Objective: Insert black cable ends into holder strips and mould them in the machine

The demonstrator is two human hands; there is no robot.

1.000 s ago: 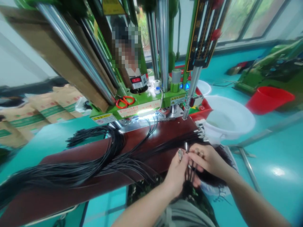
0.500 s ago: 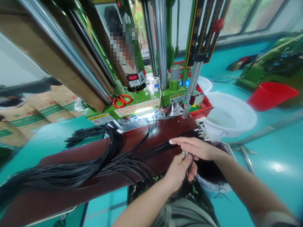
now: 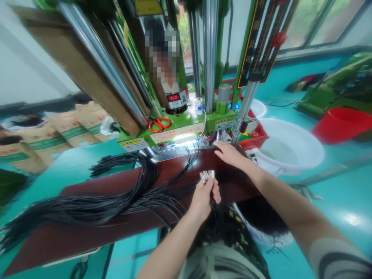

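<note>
In the head view my left hand [image 3: 204, 197] is closed around a bunch of black cables. Their silver metal plugs [image 3: 207, 175] stick up above my thumb, and black cable hangs below the fist. My right hand [image 3: 231, 155] reaches forward to the machine's metal plate [image 3: 171, 153], fingers stretched out near its right end; whether they touch it I cannot tell. Several thin black cables [image 3: 190, 159] run from the lit part of the machine onto the brown table [image 3: 186, 170]. A large bundle of black cables [image 3: 110, 205] lies along the table's left side.
The green press [image 3: 177, 123] with upright steel rods stands ahead, orange-handled scissors [image 3: 159, 124] on its ledge. At right are a white basin [image 3: 293, 143] and a red bucket [image 3: 340, 126]. A lined container of dark material [image 3: 261, 219] stands below the table's right edge. Paper sacks [image 3: 61, 133] stand at left.
My hands have parted. The left has moved left and up with the plugs now upright; the right has left the bunch and reached forward to the machine. The view has shifted slightly.
</note>
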